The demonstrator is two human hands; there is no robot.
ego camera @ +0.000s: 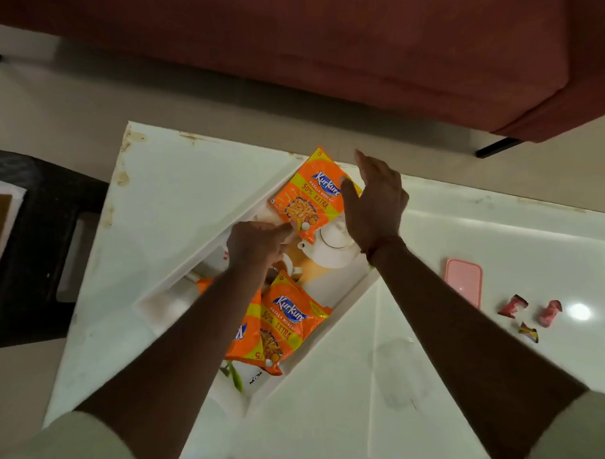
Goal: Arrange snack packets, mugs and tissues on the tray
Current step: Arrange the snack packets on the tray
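Packet point(308, 194): far corner of tray point(332, 326), tilted; top seems to overlap the rim.
Left hand point(257, 246): fingers curled, tips apparently pinching the packet's near edge.
Right hand point(375, 206): fingers straight, thumb resting on the packet's right edge.
Near packets point(287, 322): two, overlapping, at the tray's near end.
Desk point(176, 185): carries the tray, set diagonally.
Step, done well: draw the packet inward, flat, fully inside the rim; leave the middle free for mugs and tissues.

Far end of white rectangular plastic tray point(318, 336): orange-and-yellow foil snack packet point(310, 198) showing "Kurkure", "MASALA MUNCH", "50% EXTRA", corner "5". Near end: second such packet point(287, 326) showing same wording. Third packet point(245, 337), left of it, showing only "K". Small black logo point(255, 377) on tray floor reading partly "NA..SA".
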